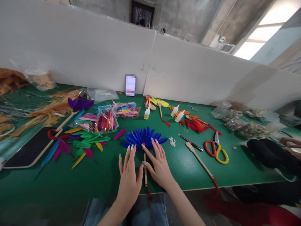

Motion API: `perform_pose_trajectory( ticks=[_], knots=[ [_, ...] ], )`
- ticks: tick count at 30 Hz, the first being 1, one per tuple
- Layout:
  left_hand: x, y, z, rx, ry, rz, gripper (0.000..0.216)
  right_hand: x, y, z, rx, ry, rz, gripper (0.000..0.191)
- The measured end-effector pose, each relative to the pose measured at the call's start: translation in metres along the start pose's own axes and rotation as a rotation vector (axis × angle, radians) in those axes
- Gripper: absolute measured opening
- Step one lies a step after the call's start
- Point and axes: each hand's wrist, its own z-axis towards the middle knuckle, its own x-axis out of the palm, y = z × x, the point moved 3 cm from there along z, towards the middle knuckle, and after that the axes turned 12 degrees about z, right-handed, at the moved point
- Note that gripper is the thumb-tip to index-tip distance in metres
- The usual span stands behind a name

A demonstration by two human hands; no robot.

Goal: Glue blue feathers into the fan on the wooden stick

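Observation:
A blue feather fan (141, 137) lies on the green table in front of me, its wooden handle (145, 175) pointing toward me and ending in a red tassel (150, 196). My left hand (129, 172) rests with fingers stretched at the fan's lower left, its thumb beside the handle. On the other side, my right hand (158, 163) lies with fingers spread over the lower feathers and its thumb at the handle. Neither hand is closed around anything. Small white beads (172, 142) lie in a pile right of the feathers.
Loose coloured feathers (89, 138) and bagged feathers (107, 121) are on the left. Scissors (217, 149), a pen (191, 142), a bare wooden handle (199, 160) and glue bottles (180, 116) lie right. A phone (130, 85) leans on the white partition (94, 47). Another person's hand (290, 142) shows far right.

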Motion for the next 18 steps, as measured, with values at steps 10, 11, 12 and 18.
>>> perform_pose_trajectory(
  ticks=[10,11,12,18],
  knots=[
    [-0.0006,-0.0001,-0.0004,0.002,0.005,-0.014,0.065,0.001,-0.0003,-0.0013,-0.013,-0.006,-0.005,0.055],
    [-0.0009,-0.0002,-0.0003,0.001,0.002,-0.018,0.065,0.0008,-0.0003,-0.0012,-0.013,-0.009,-0.006,0.055],
    [-0.001,-0.0001,-0.0001,-0.002,-0.001,-0.021,0.065,0.0007,-0.0002,-0.001,-0.011,-0.009,-0.006,0.055],
    [-0.0014,0.0001,0.0001,0.001,0.018,-0.01,0.063,-0.0003,0.0005,-0.0011,-0.007,-0.007,0.001,0.058]
  ],
)
